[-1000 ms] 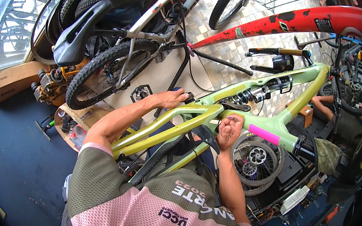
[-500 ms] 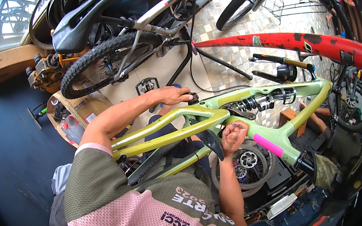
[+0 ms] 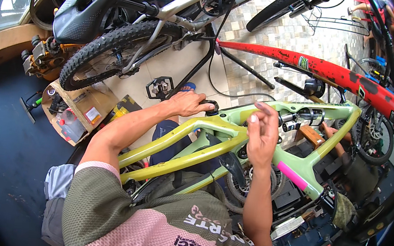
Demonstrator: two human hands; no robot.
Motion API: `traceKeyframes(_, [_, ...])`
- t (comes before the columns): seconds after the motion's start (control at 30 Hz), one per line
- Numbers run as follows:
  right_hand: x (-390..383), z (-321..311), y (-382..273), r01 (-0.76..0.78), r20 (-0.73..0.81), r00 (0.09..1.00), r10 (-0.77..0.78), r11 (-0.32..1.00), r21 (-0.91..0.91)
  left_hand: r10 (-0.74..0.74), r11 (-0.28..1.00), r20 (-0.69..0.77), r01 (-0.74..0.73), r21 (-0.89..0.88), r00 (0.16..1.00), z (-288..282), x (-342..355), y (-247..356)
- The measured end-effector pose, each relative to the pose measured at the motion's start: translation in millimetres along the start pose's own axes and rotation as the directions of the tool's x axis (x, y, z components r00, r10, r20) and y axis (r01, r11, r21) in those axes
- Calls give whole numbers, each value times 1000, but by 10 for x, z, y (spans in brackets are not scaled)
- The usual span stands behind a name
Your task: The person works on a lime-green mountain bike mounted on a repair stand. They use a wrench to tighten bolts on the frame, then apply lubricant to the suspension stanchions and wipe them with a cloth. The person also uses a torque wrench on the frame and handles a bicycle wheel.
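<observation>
A green and olive bicycle frame [image 3: 185, 158] with a pink strip lies across in front of me. My left hand [image 3: 190, 105] is closed at a black round collar [image 3: 212, 108] on the frame's upper end, its thumb against the collar and its other fingers partly hidden. Above the middle of the frame, my right hand [image 3: 262, 139] is raised, fingers loosely bent with a gap between thumb and forefinger; nothing shows in it. Behind that hand sits a rear shock [image 3: 299, 119], partly covered by it. A black curved guard [image 3: 231, 168] sits on the frame below my right wrist.
A bicycle with a black saddle [image 3: 90, 11] and knobbly tyre [image 3: 103, 51] stands at the far left. A red tube with chipped paint [image 3: 330, 65] spans the far right. An open cardboard box [image 3: 89, 106] of parts is at left. A wooden block [image 3: 312, 136] lies right.
My right hand has lifted off the frame and turned, its fingers now pointing up. My left hand stays at the black collar. The view has shifted slightly.
</observation>
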State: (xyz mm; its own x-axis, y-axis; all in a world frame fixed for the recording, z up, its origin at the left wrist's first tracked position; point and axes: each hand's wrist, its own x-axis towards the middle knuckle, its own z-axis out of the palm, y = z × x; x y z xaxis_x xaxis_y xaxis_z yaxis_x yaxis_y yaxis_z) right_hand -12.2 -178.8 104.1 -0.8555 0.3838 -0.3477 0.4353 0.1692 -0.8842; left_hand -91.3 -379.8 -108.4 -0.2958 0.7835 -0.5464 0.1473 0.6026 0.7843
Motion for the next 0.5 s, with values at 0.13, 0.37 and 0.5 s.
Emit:
traceKeyframes(0.13, [340,70,16,-52,118,990,79,974,-221,-32,999,-7,32,5,999,-22,-26,52])
traceKeyframes(0.37, [604,108,429,58,230,969,86,829,-556,-82,997,-30,82,-6,996,-183,-79,151])
traceKeyframes(0.5, [651,111,501,74,347,893,286,666,-742,-170,985,-87,169,-23,982,-485,55,40])
